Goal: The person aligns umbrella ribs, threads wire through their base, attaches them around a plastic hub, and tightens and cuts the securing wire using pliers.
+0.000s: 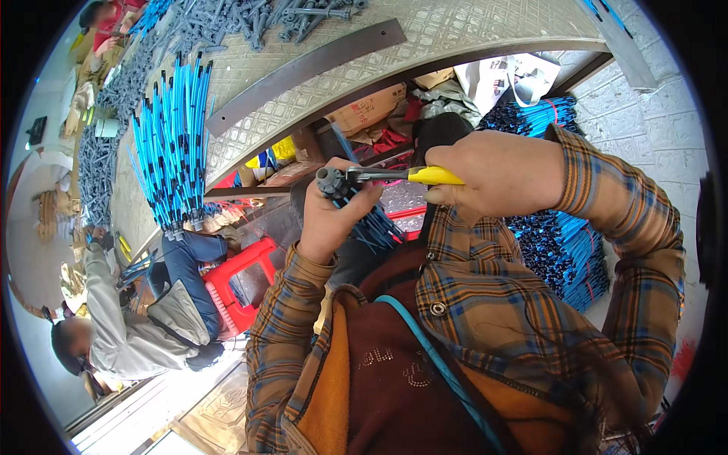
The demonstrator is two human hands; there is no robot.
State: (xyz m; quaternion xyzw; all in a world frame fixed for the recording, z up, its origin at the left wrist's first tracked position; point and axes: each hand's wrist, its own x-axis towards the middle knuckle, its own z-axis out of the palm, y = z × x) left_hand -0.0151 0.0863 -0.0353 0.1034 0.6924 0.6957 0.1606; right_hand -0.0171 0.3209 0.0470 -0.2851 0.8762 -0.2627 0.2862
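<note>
My left hand (322, 224) is closed round a grey ribbed plastic fitting (330, 180), its round end facing up between thumb and fingers. Below that hand, thin blue rods with black parts (374, 227) show over my lap; whether they join the fitting is hidden. Yellow-handled pliers (436, 176) lie level in my right hand (497, 173), which is wrapped round the grips. The metal jaws reach left to the side of the fitting, touching it or very near it. What the jaws grip is too small to tell.
Blue rods (173, 136) lie on the patterned tabletop, near a dark metal strip (303, 76) along its edge. Grey plastic parts (243, 23) are heaped behind. A red stool (243, 280) and a seated co-worker (144, 326) are left. Bundled blue rods (557, 254) stand at right.
</note>
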